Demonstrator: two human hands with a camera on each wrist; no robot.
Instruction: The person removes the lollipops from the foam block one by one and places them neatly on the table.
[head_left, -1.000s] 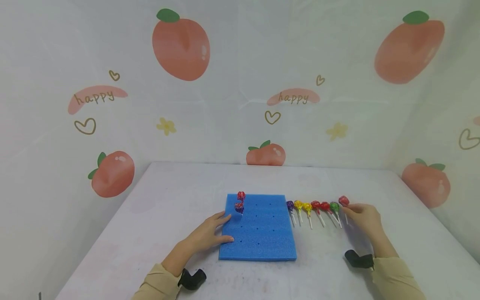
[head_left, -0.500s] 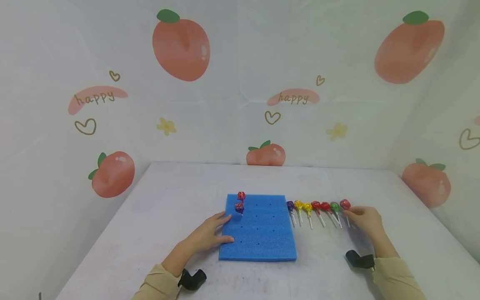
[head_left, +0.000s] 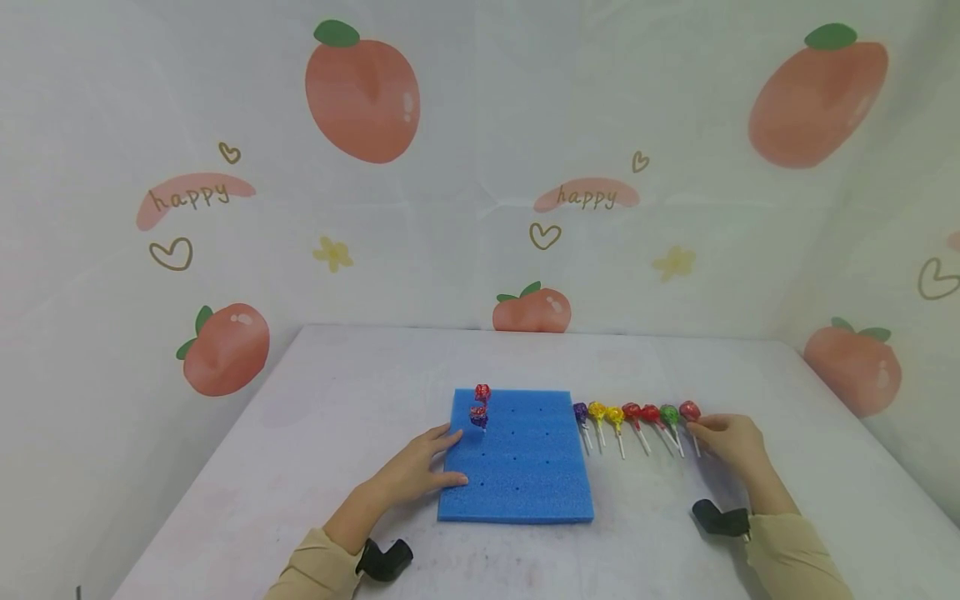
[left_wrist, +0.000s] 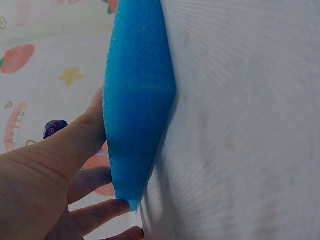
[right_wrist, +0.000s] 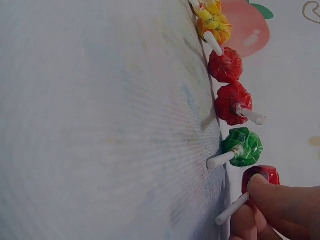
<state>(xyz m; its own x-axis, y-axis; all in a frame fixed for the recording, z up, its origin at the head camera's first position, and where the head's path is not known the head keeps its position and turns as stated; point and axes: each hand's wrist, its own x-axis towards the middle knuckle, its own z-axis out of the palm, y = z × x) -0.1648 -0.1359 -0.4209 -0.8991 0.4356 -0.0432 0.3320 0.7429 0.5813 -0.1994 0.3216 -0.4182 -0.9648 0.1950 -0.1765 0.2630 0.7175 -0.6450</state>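
Note:
In the head view my left hand (head_left: 408, 468) rests at the left side of a blue foam board (head_left: 536, 496) dotted with small holes. Its thumb and fingers lie spread along the edge. Two lollipops stand upright in the board's far left part: a red one (head_left: 482, 391) and a red-and-purple one (head_left: 478, 416). At the right end of a lollipop row, my right hand (head_left: 733, 443) pinches a red lollipop (right_wrist: 270, 173) just below its wrapped head, thumb against the wrapper. Its white stick slants toward the table. Beside it lies a green lollipop (right_wrist: 246, 146).
Left of the green one, the row continues with two red lollipops (head_left: 650, 412), two yellow lollipops (head_left: 615, 415) and a purple lollipop (head_left: 581, 411) close to the board's right edge. The white table (head_left: 637, 533) meets a peach-printed backdrop (head_left: 420, 225) behind.
My right hand has shifted slightly right and down, lowering the red lollipop a little beside the green one; it barely moves over the last half second. The left hand and board stay put.

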